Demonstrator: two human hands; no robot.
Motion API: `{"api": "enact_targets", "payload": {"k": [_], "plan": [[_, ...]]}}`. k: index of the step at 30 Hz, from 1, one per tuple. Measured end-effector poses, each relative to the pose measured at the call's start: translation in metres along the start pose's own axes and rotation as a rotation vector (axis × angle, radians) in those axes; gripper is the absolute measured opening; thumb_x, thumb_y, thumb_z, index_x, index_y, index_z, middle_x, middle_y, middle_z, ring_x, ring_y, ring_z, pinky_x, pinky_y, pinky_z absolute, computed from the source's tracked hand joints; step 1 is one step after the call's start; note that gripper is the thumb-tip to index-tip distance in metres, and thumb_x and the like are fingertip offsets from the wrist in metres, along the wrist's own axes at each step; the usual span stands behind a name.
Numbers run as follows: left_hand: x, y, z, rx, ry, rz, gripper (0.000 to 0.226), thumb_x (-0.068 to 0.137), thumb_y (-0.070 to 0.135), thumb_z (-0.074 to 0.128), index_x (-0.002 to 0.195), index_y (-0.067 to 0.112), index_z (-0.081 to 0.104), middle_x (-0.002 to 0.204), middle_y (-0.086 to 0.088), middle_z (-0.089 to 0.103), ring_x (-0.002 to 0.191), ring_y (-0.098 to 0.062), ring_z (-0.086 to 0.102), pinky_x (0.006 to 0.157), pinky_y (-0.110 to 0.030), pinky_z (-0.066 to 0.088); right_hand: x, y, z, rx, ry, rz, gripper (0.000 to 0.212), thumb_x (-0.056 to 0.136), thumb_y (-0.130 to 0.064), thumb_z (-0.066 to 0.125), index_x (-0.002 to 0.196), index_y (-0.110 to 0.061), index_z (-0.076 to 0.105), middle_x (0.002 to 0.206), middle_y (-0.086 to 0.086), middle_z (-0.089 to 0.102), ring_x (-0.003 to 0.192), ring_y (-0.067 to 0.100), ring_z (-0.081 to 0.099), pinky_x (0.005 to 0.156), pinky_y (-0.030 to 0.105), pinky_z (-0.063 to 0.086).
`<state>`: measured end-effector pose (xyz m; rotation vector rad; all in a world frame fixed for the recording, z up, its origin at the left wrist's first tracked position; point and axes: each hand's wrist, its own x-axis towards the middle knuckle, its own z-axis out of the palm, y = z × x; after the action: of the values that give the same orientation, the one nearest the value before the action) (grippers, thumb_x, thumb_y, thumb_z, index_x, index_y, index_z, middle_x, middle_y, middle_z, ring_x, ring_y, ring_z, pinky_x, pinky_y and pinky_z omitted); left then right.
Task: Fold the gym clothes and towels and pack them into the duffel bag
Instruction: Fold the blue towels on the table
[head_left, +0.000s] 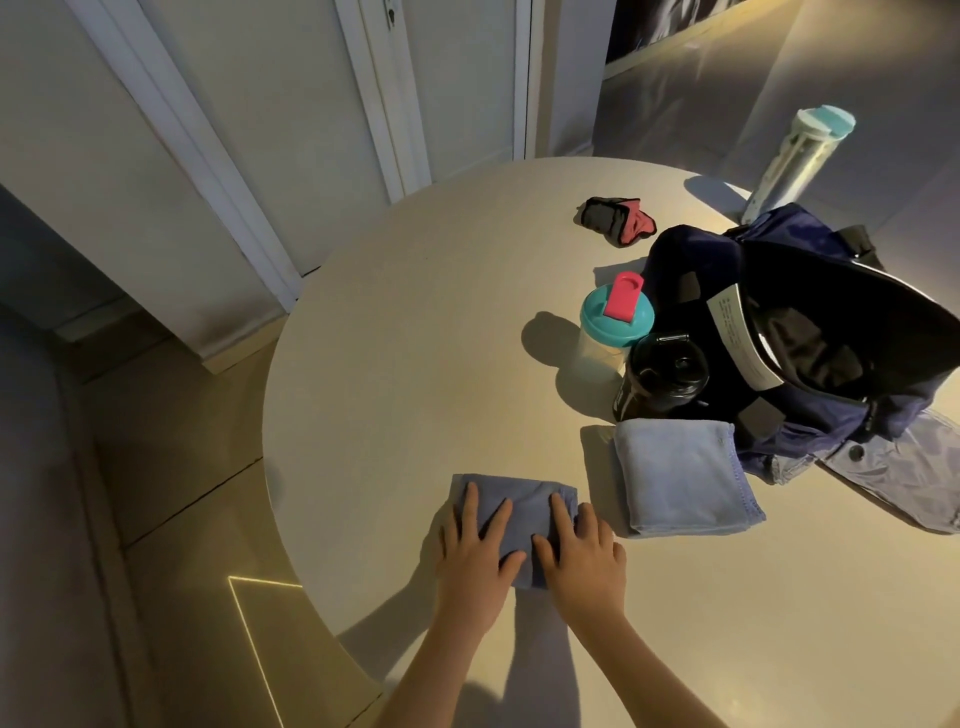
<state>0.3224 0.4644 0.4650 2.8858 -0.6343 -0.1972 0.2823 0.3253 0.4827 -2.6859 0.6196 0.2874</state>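
The left hand (475, 551) lies flat on the small blue cloth (519, 496), its fingers (470, 501) straight and spread, pressing down and clamped on nothing. The cloth sits on the table (415, 338) directly under the fingers, and the table's curved rim is not far to their left. A push that way could slide the bundle toward the drop.

The right hand (582, 556) presses the cloth's other side in the same way, fingers straight and apart. The cloth looks thick and springy for its size. If both hands lift at once, the fold may open again, so one hand should probably pin it while the other takes hold.

Just right of the fingers lies a folded towel (680, 478), and a careless sweep could rumple it.

Beyond the fingers and to the right, a shaker bottle (615, 325) and a black bottle (665, 374) stand close against the duffel bag (810, 312). They are on the straight line to the bag's open mouth, so a low carry may tip one over. The bag's flap sags over the opening, and it could catch a bundle and undo its fold.
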Motion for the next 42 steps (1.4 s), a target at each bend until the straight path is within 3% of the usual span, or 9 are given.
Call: {"api": "enact_targets", "payload": {"k": [5,11,15,18,22,26,31,36,42], "plan": [[-0.007,0.016,-0.006,-0.078,-0.018,-0.083,0.077,0.062,0.041,0.084,0.127,0.027,0.045,0.134,-0.017,0.053,0.101,-0.035,0.064,0.072,-0.042,0.057,0.0,-0.009,-0.007,0.491,-0.015,0.092,0.062,0.092,-0.023,0.053,0.146,-0.02,0.022,0.126,0.011,0.043,0.11,0.028,0.045,0.083,0.03,0.04],[-0.014,0.023,-0.002,-0.162,-0.034,-0.173,0.071,0.055,0.027,0.089,0.121,0.022,0.062,0.135,-0.021,0.051,0.091,-0.036,0.065,0.065,-0.041,0.058,0.015,-0.009,-0.022,0.649,-0.142,0.261,0.034,0.081,-0.016,0.065,0.102,-0.006,0.04,0.096,0.011,0.053,0.088,0.031,0.057,0.067,0.031,0.042],[-0.023,0.025,-0.007,-0.238,-0.012,-0.186,0.059,0.084,0.03,0.067,0.14,0.027,0.045,0.155,-0.014,0.021,0.124,-0.035,0.046,0.096,-0.042,0.046,0.015,-0.004,-0.027,0.614,-0.258,0.286,0.035,0.073,-0.023,0.073,0.084,-0.008,0.044,0.07,0.0,0.047,0.062,0.014,0.047,0.048,0.021,0.034],[-0.033,0.027,-0.008,-0.28,-0.005,-0.199,0.057,0.094,0.034,0.052,0.147,0.03,0.03,0.159,-0.008,0.003,0.14,-0.031,0.025,0.108,-0.039,0.033,0.011,0.001,-0.029,0.615,-0.325,0.251,0.028,0.074,-0.021,0.072,0.065,-0.011,0.047,0.059,0.001,0.048,0.054,0.011,0.045,0.047,0.019,0.034],[-0.042,0.036,-0.017,-0.334,-0.014,-0.245,0.059,0.097,0.034,0.046,0.149,0.032,0.018,0.159,-0.003,-0.007,0.144,-0.024,0.012,0.113,-0.03,0.022,-0.001,0.006,-0.035,0.716,-0.268,0.156,0.015,0.075,-0.018,0.07,0.08,-0.013,0.058,0.077,0.003,0.061,0.076,0.02,0.057,0.065,0.027,0.046],[-0.052,0.057,-0.034,-0.421,0.079,-0.258,0.062,0.095,0.032,0.051,0.148,0.034,0.019,0.159,0.0,-0.007,0.142,-0.022,0.014,0.112,-0.029,0.023,-0.02,0.017,-0.053,0.911,-0.208,0.081,0.024,0.08,-0.015,0.068,0.101,-0.009,0.06,0.097,0.007,0.068,0.09,0.023,0.063,0.084,0.041,0.053],[-0.051,0.094,-0.06,-0.634,0.206,-0.213,0.065,0.092,0.03,0.057,0.146,0.039,0.022,0.159,0.006,-0.003,0.144,-0.022,0.013,0.112,-0.039,0.033,-0.041,0.034,-0.105,1.003,-0.081,-0.079,0.025,0.09,-0.017,0.061,0.112,-0.019,0.049,0.102,-0.006,0.059,0.092,0.008,0.057,0.077,0.024,0.048],[-0.036,0.131,-0.088,-0.635,0.214,-0.093,0.066,0.094,0.037,0.053,0.149,0.034,0.018,0.159,0.006,-0.004,0.143,-0.021,0.02,0.11,-0.039,0.035,-0.045,0.058,-0.154,1.034,0.072,-0.144,0.017,0.093,-0.01,0.054,0.108,-0.019,0.052,0.099,-0.005,0.06,0.091,0.007,0.056,0.069,0.009,0.045],[0.002,0.163,-0.106,-0.636,0.066,0.067,0.063,0.098,0.037,0.044,0.151,0.029,0.012,0.159,0.01,-0.004,0.144,-0.015,0.018,0.112,-0.03,0.029,-0.028,0.092,-0.193,1.148,0.187,-0.032,0.026,0.095,-0.009,0.052,0.118,-0.02,0.053,0.108,-0.001,0.062,0.098,0.013,0.058,0.08,0.025,0.048]]}}
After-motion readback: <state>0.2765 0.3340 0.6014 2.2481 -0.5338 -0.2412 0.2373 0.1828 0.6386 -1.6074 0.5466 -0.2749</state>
